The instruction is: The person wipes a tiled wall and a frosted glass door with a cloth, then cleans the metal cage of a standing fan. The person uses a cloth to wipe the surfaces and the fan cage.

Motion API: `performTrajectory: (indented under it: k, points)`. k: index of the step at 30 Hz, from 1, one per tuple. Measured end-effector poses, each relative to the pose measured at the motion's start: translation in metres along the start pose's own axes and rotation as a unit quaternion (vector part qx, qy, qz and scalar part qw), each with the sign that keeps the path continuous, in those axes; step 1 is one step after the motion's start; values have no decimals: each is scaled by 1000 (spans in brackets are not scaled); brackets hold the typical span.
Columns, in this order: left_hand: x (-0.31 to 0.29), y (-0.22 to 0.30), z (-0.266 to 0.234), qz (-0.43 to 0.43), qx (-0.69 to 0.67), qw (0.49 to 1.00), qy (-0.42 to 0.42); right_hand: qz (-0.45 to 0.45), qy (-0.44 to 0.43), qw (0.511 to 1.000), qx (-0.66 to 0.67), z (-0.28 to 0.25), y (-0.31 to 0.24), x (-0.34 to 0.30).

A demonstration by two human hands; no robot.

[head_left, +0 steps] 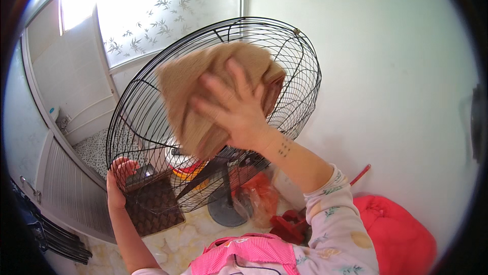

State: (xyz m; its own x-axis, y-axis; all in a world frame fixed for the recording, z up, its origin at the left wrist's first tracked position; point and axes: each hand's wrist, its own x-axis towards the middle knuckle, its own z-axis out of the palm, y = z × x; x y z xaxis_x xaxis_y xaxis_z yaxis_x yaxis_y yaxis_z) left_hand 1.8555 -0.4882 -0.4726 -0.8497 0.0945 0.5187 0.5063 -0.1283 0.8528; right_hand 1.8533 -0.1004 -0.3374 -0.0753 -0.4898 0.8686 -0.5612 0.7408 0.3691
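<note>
A standing fan's black wire guard (299, 94) fills the middle of the view, tilted. Over its front lies a brown cloth (185, 84), folded and bunched at its right side. My right hand (236, 109) rests on the cloth with its fingers spread, slightly smeared by motion, pressing it against the wires. Low on the guard's left edge, my left hand (118, 186) grips the rim, fingers curled around the wires. A dark fan blade and the round grey fan base (230, 215) show below and through the mesh.
Behind the guard stand white, red and yellow containers (185, 165) beside a dark brown mat (155, 206). A red and clear plastic bag (259, 193) lies by the base. At right, a red padded bundle (399, 232) sits against the white wall. A ribbed door panel (73, 188) borders the left.
</note>
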Motion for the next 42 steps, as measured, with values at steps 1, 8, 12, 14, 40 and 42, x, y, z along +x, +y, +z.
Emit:
performTrajectory:
  k: [1,8,12,14,40,42]
  points:
    - [2,-1,-1,2,-9,1000,-11,-41,3,999,-14,7,-1,-5]
    - [-1,2,0,1,11,1000,3,168,82,979,-81,2,90,-57]
    - [3,0,2,6,-7,1000,-15,316,251,915,-3,20,179,-156]
    - [7,-2,6,11,-13,1000,-22,503,288,807,113,23,214,-213]
    - [-9,1,0,-4,3,1000,6,24,-4,1000,-16,29,-21,-39]
    - [-10,-1,2,2,44,999,13,234,144,953,130,48,45,-77]
